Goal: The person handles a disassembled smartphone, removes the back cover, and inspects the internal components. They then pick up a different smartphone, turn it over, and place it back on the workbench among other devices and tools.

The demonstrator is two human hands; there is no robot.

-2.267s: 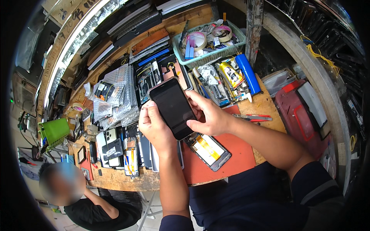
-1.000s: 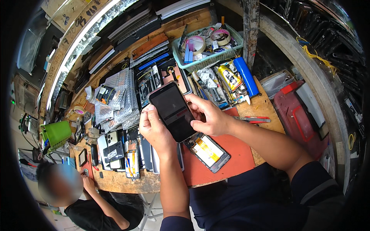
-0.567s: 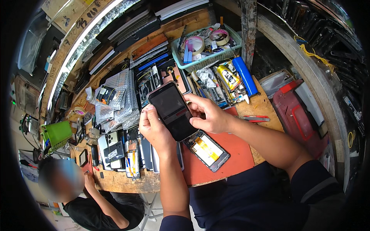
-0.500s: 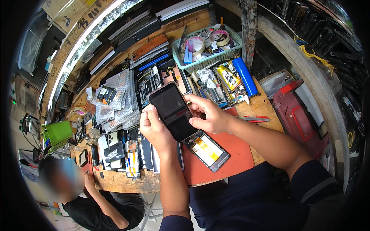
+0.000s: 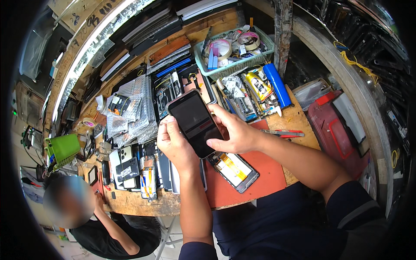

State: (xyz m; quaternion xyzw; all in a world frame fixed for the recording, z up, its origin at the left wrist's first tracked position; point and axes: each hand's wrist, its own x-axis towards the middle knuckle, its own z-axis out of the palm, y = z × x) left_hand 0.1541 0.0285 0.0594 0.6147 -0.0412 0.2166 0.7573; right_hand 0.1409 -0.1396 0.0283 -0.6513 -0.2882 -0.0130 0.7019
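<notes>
Gripping a glossy, round-cornered phone (image 5: 193, 119) over the wooden bench (image 5: 303, 156), the left hand (image 5: 177, 142) and right hand (image 5: 235, 133) curled fingers round its edges in the head view. It partly blocked a flat pinkish panel (image 5: 202, 84); crinkled bubble wrap (image 5: 141, 93) and a latticed basket (image 5: 238, 67) lay nearby.

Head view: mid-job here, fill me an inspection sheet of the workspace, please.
Surface: worn wooden bench, red mat on it.
Job's things: dark-screened phone held up; opened phone lying on the mat.
Clutter: bubble-wrapped packs, green-blue basket of tape rolls, blue cylinder.
Hands: left hand grips the held phone's left edge; right hand its right, thumb over the screen.
Cables: yellow cord by the right beam.
Surroundings: seated co-worker, left; red case, right.
</notes>
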